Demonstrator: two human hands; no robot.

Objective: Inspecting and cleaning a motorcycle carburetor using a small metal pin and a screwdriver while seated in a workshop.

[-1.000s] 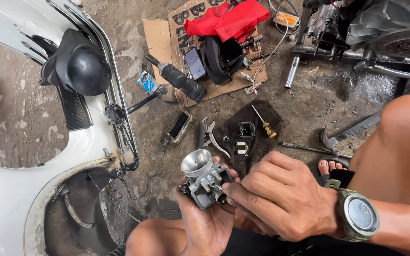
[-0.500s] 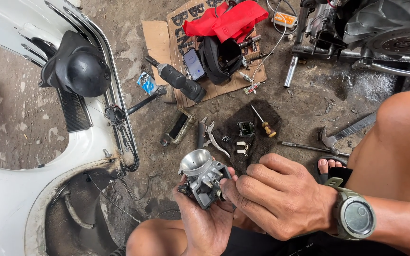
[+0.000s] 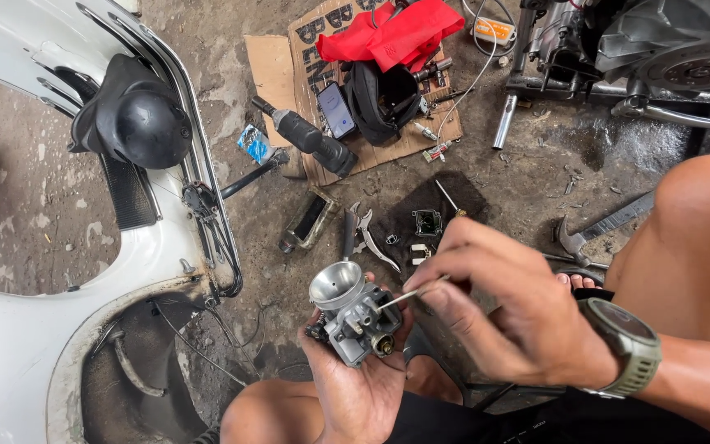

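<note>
I see the white scooter body (image 3: 18, 329) filling the left side of the frame, with a black helmet (image 3: 143, 122) resting on it at upper left. At upper right sits an engine (image 3: 667, 57) on the stained concrete floor (image 3: 536, 164). Top centre, a sheet of cardboard (image 3: 277, 74) carries a red cloth (image 3: 396, 33), a black bag (image 3: 384, 99) and a phone (image 3: 338, 109), with a black grip-shaped part (image 3: 310, 141) lying across its lower left edge. Below that, pliers (image 3: 371, 238) lie on the floor near a dark mat (image 3: 437, 205) with small parts on it.

In the lower centre, my left hand (image 3: 363, 386) is cupped palm up, fingers closed around a metal carburetor (image 3: 351, 308) whose round mouth faces upward. My right hand (image 3: 507, 316), with a watch (image 3: 626, 345) on the wrist, is just right of it, thumb and fingers pinched on a thin metal rod (image 3: 412, 293) whose tip meets the carburetor's side.
</note>
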